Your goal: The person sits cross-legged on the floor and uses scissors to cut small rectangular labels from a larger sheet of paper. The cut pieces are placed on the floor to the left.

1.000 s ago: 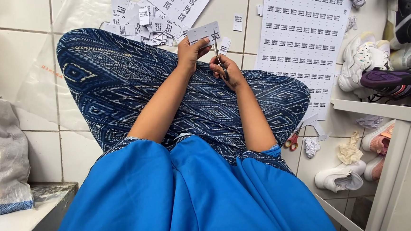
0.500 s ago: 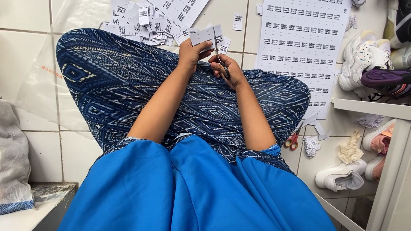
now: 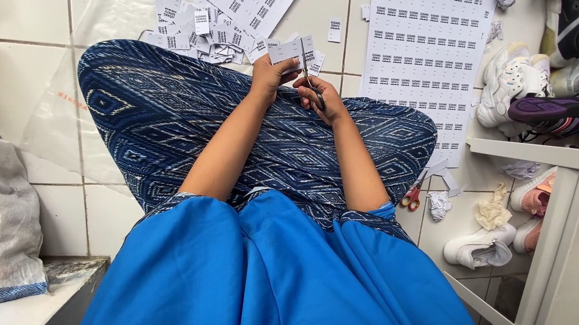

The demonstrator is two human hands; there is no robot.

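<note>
My left hand point(image 3: 270, 74) pinches a short white strip of printed labels point(image 3: 289, 50) above my patterned blue lap. My right hand point(image 3: 322, 101) grips dark scissors point(image 3: 311, 81) whose blades run up across the strip near its right end. Beyond the strip lies a heap of cut label pieces point(image 3: 194, 31) on the tiled floor. A large printed label sheet point(image 3: 423, 47) lies flat to the right of my hands, and another sheet point(image 3: 253, 1) lies at the top.
Red-handled scissors point(image 3: 412, 195) lie by my right knee with paper scraps. White and purple shoes point(image 3: 533, 101) crowd a white shelf point(image 3: 536, 151) at right; more shoes point(image 3: 482, 248) sit below. A grey sack point(image 3: 1, 213) stands at left.
Both hands stay in the same place over my lap; the strip and scissors have shifted only slightly between the frames.
</note>
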